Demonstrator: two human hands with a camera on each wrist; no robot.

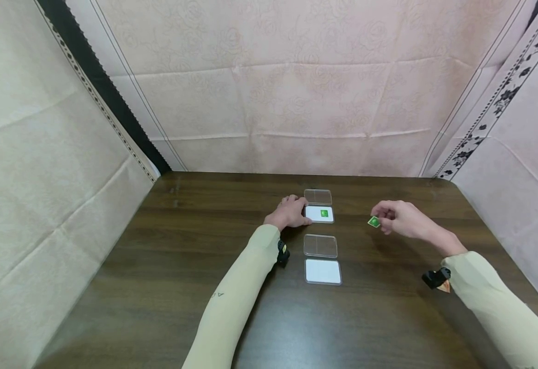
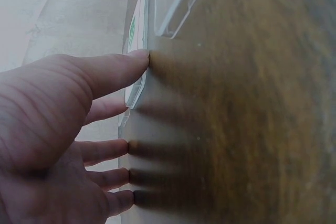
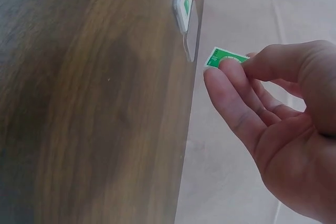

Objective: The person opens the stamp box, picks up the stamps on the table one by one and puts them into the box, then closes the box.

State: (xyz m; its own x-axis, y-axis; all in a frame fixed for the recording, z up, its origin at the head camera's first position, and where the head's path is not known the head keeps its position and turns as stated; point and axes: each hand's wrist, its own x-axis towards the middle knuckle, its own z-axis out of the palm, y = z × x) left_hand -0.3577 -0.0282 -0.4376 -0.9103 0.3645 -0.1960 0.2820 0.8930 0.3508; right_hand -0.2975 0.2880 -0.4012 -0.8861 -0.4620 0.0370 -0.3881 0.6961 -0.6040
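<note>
My left hand (image 1: 289, 212) rests on the table at the left end of a flat case (image 1: 314, 216) with a white insert. Its thumb and index finger pinch the case's edges, and the other fingers touch the tabletop. A small green stamp (image 1: 324, 213) lies on that white insert. To the right, above the table, my right hand (image 1: 400, 219) pinches another small green stamp (image 3: 214, 62) with a white border between thumb and fingertips. In the right wrist view, the fingers hide part of this stamp.
A clear lid (image 1: 318, 197) lies behind the pinched case. Nearer me are a second clear lid (image 1: 320, 246) and a white-filled case (image 1: 322, 271). They lie on a brown wooden table (image 1: 181, 287). Pale cloth (image 1: 296, 102) hangs at the back and sides.
</note>
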